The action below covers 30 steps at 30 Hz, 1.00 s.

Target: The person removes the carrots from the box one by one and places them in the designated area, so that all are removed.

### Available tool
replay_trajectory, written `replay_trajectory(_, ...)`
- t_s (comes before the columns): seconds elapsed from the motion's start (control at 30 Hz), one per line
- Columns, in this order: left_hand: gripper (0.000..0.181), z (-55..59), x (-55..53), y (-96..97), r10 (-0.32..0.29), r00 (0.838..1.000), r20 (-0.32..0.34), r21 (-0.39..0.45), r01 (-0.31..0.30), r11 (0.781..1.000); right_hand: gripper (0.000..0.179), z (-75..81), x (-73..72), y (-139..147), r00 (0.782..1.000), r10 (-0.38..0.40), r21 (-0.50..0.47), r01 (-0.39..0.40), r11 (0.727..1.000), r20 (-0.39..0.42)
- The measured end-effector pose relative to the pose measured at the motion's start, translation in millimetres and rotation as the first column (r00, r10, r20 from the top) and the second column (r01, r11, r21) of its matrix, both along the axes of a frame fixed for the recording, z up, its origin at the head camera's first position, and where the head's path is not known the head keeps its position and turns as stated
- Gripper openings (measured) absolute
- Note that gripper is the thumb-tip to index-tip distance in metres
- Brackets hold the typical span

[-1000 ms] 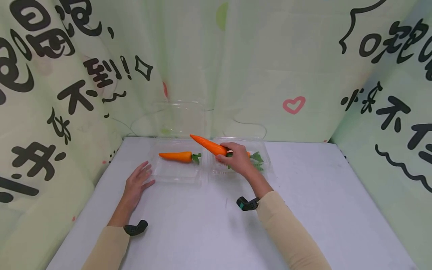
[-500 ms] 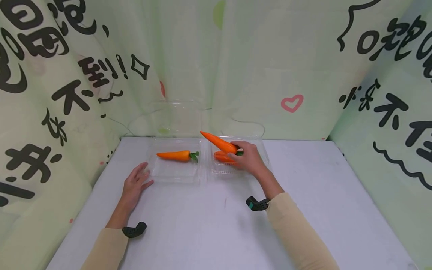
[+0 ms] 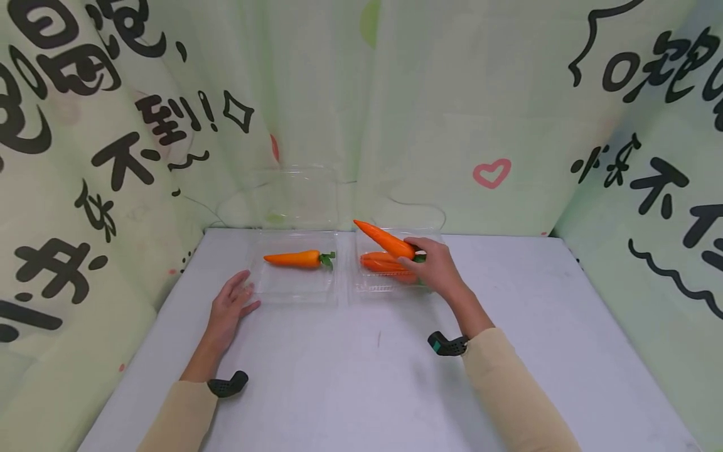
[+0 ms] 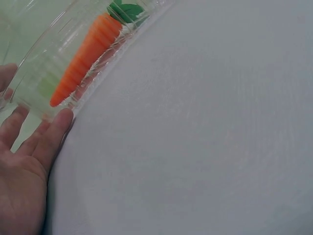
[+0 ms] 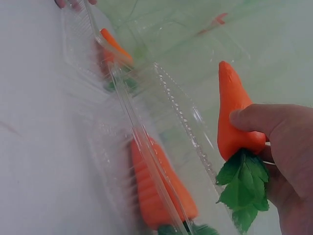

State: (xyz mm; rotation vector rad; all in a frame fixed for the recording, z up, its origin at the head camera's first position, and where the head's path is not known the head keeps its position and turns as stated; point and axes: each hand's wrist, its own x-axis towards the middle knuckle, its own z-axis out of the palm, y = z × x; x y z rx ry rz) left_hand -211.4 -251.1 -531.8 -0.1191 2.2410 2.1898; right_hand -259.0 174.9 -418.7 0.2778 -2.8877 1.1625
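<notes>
My right hand (image 3: 432,263) grips an orange carrot (image 3: 381,237) by its thick end, thumb on top, tip pointing up and left. In the right wrist view, the green leaves (image 5: 242,183) of this carrot hang below the fingers. It is above the right clear plastic box (image 3: 373,287), where more orange carrot (image 3: 380,262) lies, partly hidden by the hand. A second clear box (image 3: 294,295) stands to the left with one carrot (image 3: 294,258) lying in it, leaves to the right. My left hand (image 3: 226,314) rests with loosely extended fingers at that box's left edge.
Behind the left box its clear lid (image 3: 296,198) stands raised against the pale green curtain (image 3: 418,125). The white table (image 3: 339,376) reaches back to this curtain, which also closes off both sides and carries large black lettering.
My right hand has shifted right with the carrot, from between the boxes to over the right one, uncovering more of the carrot there. The left hand stays at the left box.
</notes>
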Motion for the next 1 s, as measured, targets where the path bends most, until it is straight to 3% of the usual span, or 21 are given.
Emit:
replay_trajectory(0.3,0.067,0.7,-2.4,-1.8,-0.008,1.0,0.001,0.078,0.008,0.997,0.053,3.1,0.7,12.7,1.0,-0.013,0.008,0.013,1.0,-0.021)
replay_trajectory(0.57,0.062,1.5,-2.0,1.3,-0.007,1.0,-0.002,0.019,0.007,1.0,0.052,6.3,6.7,32.9,0.999,-0.02,0.021,0.021,1.0,-0.046)
replay_trajectory(1.0,0.059,-0.3,-1.9,-0.1,-0.017,1.0,0.002,-0.006,0.017,1.0,0.051,7.2,10.2,56.1,0.996,-0.035,0.041,0.038,0.998,-0.078)
